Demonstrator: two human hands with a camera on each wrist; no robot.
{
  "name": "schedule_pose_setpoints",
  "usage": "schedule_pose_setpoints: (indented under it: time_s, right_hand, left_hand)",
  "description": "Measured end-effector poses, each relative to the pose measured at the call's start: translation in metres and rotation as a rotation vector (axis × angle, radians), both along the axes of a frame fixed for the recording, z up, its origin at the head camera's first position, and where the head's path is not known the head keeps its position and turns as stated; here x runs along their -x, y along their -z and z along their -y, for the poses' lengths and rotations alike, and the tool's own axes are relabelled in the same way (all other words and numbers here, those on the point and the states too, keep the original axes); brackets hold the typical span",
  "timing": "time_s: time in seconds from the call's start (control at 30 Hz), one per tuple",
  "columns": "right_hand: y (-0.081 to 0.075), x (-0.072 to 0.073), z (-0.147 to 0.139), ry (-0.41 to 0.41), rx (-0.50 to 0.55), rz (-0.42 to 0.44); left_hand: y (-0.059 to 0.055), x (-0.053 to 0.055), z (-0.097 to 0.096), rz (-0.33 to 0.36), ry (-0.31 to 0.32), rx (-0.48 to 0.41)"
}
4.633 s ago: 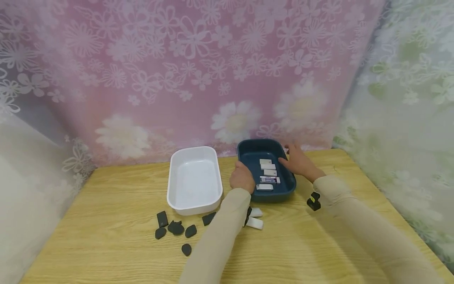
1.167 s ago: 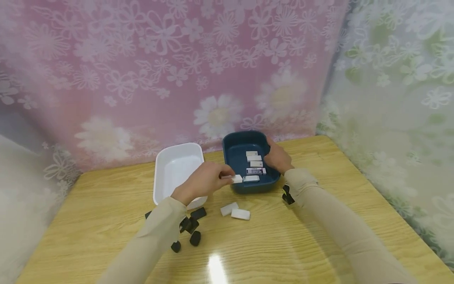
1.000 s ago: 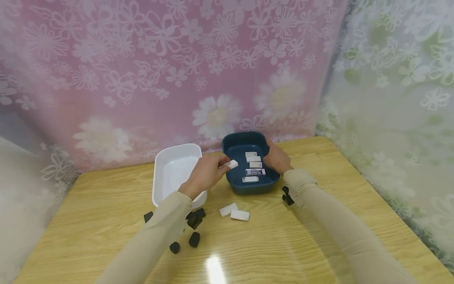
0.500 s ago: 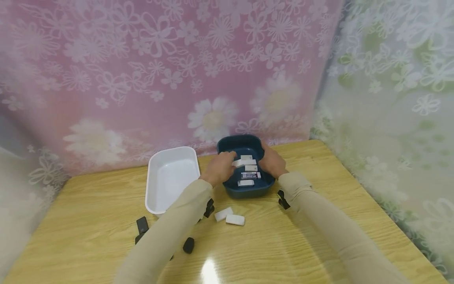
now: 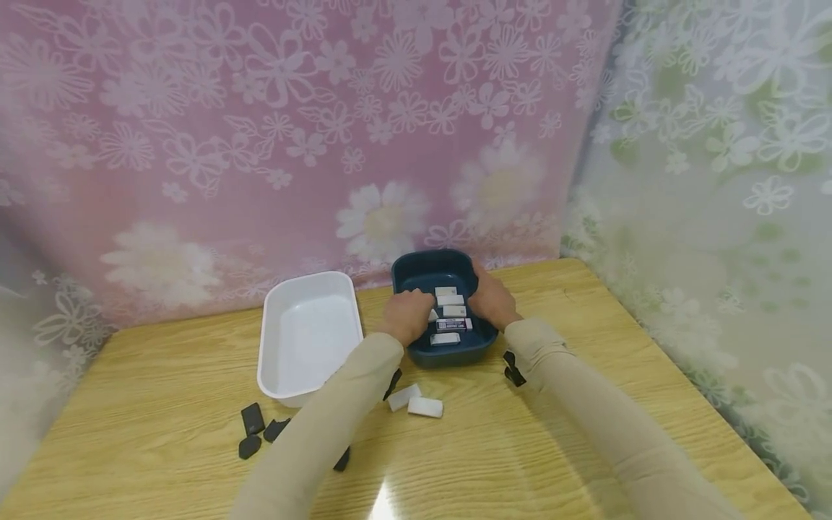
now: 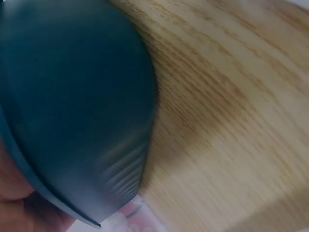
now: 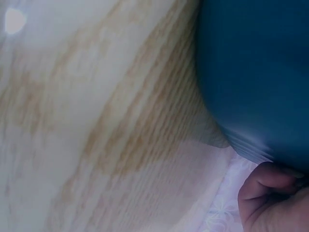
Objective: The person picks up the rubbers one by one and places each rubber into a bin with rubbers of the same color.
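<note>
My left hand point(image 5: 408, 316) reaches over the left rim of a dark blue plastic basin point(image 5: 448, 359), pinching a white eraser point(image 5: 432, 315) that is mostly hidden by the fingers. Inside the basin several erasers lie in a column, one in a dark printed sleeve point(image 5: 452, 325). My right hand point(image 5: 494, 300) grips the basin's right rim. In the left wrist view, curled fingers point(image 6: 14, 212) show past the rim, beside the basin's outer wall point(image 6: 87, 96). In the right wrist view, the bent right thumb or finger point(image 7: 268, 186) lies against the basin's wall point(image 7: 256, 82).
A white plastic basin point(image 5: 310, 397) stands left of the blue one. Two white erasers, one of them nearest the front point(image 5: 425, 407), lie on the wooden table point(image 5: 507, 462). Several black pieces, including a rectangular one point(image 5: 253, 419), lie at front left, partly behind the left sleeve.
From the basin's right side, my right hand has stayed on the rim. My left hand first left the rim, then brought a white eraser over the basin and lowered it inside near the left wall.
</note>
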State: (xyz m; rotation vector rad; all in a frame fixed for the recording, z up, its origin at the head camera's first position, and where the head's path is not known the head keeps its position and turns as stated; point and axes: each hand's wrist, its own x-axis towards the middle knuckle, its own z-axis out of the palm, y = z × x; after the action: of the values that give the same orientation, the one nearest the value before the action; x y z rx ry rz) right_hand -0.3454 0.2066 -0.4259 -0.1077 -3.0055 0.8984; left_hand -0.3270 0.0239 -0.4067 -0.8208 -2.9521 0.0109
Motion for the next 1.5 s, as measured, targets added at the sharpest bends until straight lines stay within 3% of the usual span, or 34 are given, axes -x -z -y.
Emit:
schedule_pose_setpoints:
  time_s: [0.2, 0.33, 0.43, 0.53, 0.6, 0.7, 0.87, 0.93, 1.0, 1.1, 1.17, 1.23, 1.33, 1.5]
  right_hand:
    - [0.006, -0.007, 0.004, -0.027, 0.041, 0.018]
    - [0.009, -0.007, 0.000, -0.114, 0.076, 0.049]
    - [0.001, -0.009, -0.009, -0.202, 0.139, 0.129]
    - [-0.011, -0.017, -0.012, -0.251, 0.137, 0.200]
    - [-0.015, -0.024, -0.008, -0.268, 0.074, 0.179]
    - [-0.011, -0.030, 0.004, -0.276, -0.024, 0.082]
    - [-0.004, -0.027, 0.014, -0.239, -0.021, 0.004]
    - [-0.003, -0.025, 0.015, -0.220, -0.021, 0.007]
    - [-0.004, -0.023, 0.015, -0.207, -0.040, 0.011]
    - [-0.009, -0.020, 0.014, -0.194, -0.090, 0.024]
    - [-0.014, -0.019, 0.013, -0.186, -0.112, 0.035]
    - [-0.018, -0.018, 0.012, -0.181, -0.120, 0.041]
    - [-0.021, -0.018, 0.007, -0.173, -0.125, 0.044]
    - [-0.018, -0.017, 0.001, -0.160, -0.145, 0.052]
  left_hand:
    - [0.013, -0.004, -0.001, -0.043, 0.000, 0.130]
    - [0.020, -0.007, 0.001, -0.047, -0.028, 0.136]
    - [0.024, -0.010, 0.002, -0.060, -0.041, 0.126]
    - [0.024, -0.012, 0.003, -0.068, -0.045, 0.126]
    - [0.022, -0.013, 0.004, -0.073, -0.049, 0.135]
    - [0.018, -0.013, 0.008, -0.053, -0.074, 0.138]
    - [0.000, -0.018, 0.012, 0.082, -0.103, 0.031]
    - [-0.012, -0.026, 0.015, 0.101, -0.079, -0.047]
    - [-0.026, -0.037, 0.021, 0.073, -0.033, -0.126]
    - [-0.045, -0.062, 0.032, 0.004, 0.053, -0.203]
    - [-0.049, -0.080, 0.040, -0.006, 0.110, -0.210]
    - [-0.047, -0.096, 0.045, 0.015, 0.161, -0.183]
    - [-0.030, -0.114, 0.049, 0.058, 0.225, -0.107]
    - [0.000, -0.128, 0.045, 0.037, 0.290, 0.015]
